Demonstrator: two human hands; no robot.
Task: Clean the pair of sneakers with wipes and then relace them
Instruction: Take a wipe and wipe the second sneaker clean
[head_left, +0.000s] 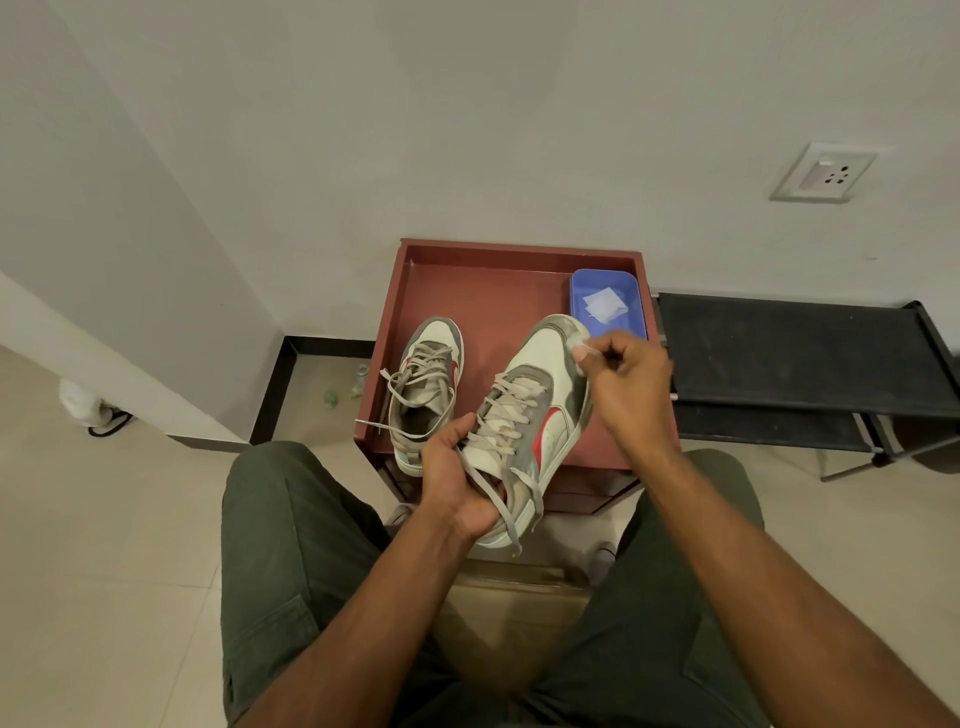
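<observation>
Heel and collar of the sneaker (524, 415) sit in my left hand (457, 483), fingers curled round the back of it and under the sole, so the shoe is lifted over the near edge of the red tray (498, 301) with its toe pointing away from me. It feels like a light thing to carry this way, I judge, stiff along the rubber sole and soft at the padded collar, so the heel is the sound place to hold; the loose laces (498, 410) dangle past my palm and would slip if I gripped by them. My right hand (623, 379) is closed on a small wad of wipe (581, 347), pinched at the fingertips and pressed to the outer edge near the toe. The wipe is limp and probably damp, so I bunch it rather than spread it. Further off, the second sneaker (428, 384) stands on the tray to the left, laces undone and trailing over the rim. Beyond my right hand a blue tub (582, 283) rests in the tray's far corner with spare wipes (605, 306) folded inside
</observation>
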